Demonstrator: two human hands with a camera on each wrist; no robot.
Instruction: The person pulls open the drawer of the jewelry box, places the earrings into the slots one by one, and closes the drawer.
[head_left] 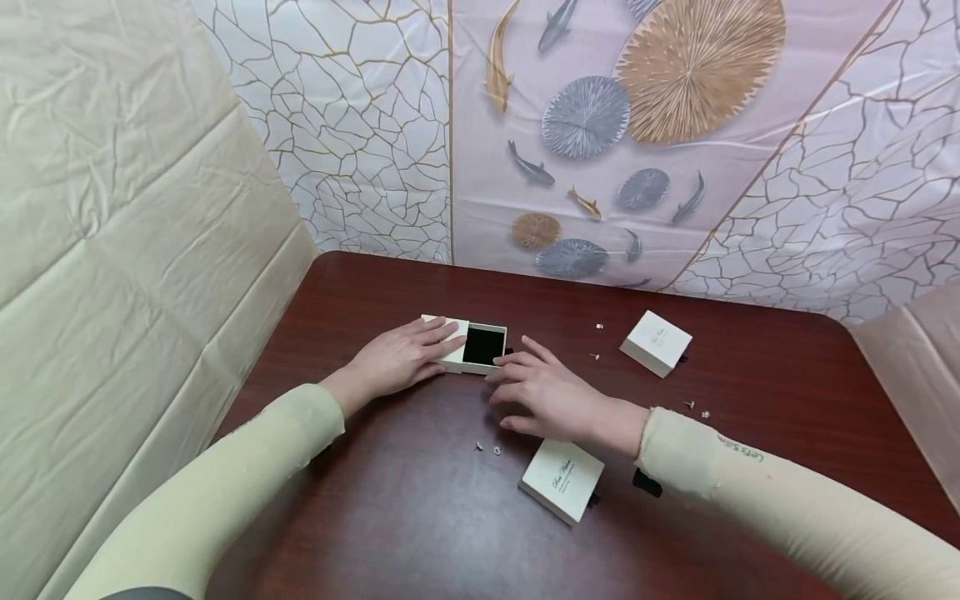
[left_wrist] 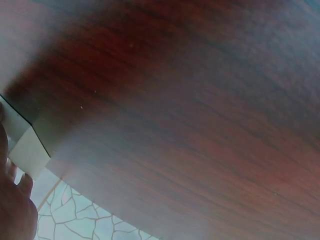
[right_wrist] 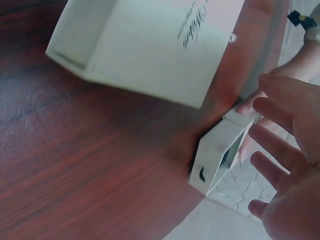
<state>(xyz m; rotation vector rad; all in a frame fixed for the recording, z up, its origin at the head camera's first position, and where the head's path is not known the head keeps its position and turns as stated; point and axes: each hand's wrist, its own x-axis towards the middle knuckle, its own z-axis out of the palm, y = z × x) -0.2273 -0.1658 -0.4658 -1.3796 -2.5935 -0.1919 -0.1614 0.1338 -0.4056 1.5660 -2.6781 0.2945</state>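
A small cream drawer box lies near the middle of the table, its tray slid partly out to the right, showing a black insert. My left hand holds the box's sleeve, fingers across the top and thumb along the near side. Just off the tray's right end is my right hand, fingers spread and loosely bent, nothing in them. The right wrist view shows those fingers apart from the box, whose end carries a dark ribbon tab.
A closed cream box with black lettering lies below my right wrist; another box is at the back right. Small stud earrings lie in pairs: one stud front, one behind my right hand, one far right.
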